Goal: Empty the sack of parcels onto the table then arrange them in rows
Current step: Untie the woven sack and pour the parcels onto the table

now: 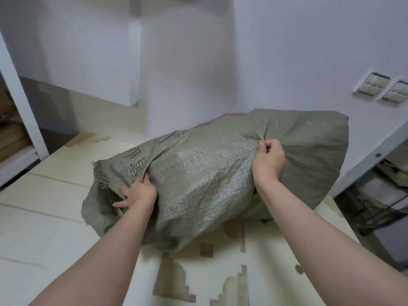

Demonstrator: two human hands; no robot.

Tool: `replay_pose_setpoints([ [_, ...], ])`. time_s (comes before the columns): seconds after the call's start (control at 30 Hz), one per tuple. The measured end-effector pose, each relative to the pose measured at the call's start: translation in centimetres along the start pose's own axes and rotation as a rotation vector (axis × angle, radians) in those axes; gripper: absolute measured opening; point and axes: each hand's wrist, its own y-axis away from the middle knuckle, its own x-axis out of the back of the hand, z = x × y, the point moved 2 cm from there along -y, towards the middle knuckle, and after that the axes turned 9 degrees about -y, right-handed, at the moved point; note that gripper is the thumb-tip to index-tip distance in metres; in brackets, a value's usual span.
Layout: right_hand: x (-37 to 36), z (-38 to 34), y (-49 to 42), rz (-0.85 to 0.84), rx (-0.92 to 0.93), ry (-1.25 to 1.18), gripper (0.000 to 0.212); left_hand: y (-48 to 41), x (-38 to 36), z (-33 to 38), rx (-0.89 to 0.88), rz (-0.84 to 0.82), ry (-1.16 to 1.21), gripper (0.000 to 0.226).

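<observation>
Bare left forearm (114, 246) and right forearm (309, 235); left hand (139, 191), right hand (268, 161) bare too.

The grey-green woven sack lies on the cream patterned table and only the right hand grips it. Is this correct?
No. The head view shows both hands on the grey-green woven sack: the right hand pinches its fabric, the left hand grips it too. It does lie on the cream patterned table.
</observation>
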Motion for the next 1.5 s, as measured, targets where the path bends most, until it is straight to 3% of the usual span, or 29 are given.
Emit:
replay_pose_setpoints([
  [0.13,-0.8,-1.0,1.0,-0.036,0.095,-0.024,0.018,-0.6,-0.8,-1.0,-0.049,-0.032,0.298,0.050],
  [0.53,2.8,-1.4,-0.1,0.005,0.155,-0.070,0.019,3.5,-4.7,1.7,-0.028,-0.131,0.410,0.053],
  [0.67,6.4,-1.0,-2.6,0.036,0.229,-0.015,0.016,6.4,-10.7,3.4,-0.014,-0.259,0.622,0.055],
  [0.83,9.7,-1.1,-5.6,0.013,0.363,0.115,0.014,11.5,-18.2,6.0,0.105,-0.542,0.878,0.051],
  [1.0,10.3,-1.2,-6.6,-0.079,0.480,0.178,0.017,10.8,-26.4,6.3,0.120,-0.678,0.953,0.070],
  [1.17,8.0,-1.5,-5.1,-0.167,0.540,0.140,0.010,10.9,-22.7,6.0,0.253,-0.683,0.945,0.061],
  [1.37,5.2,-2.2,-1.6,-0.272,0.508,0.149,0.019,9.8,-13.8,5.1,0.270,-0.593,0.922,0.051],
  [1.5,3.9,-3.2,1.6,-0.337,0.584,0.180,0.018,1.5,-15.3,5.3,0.048,-0.478,0.892,0.111],
])
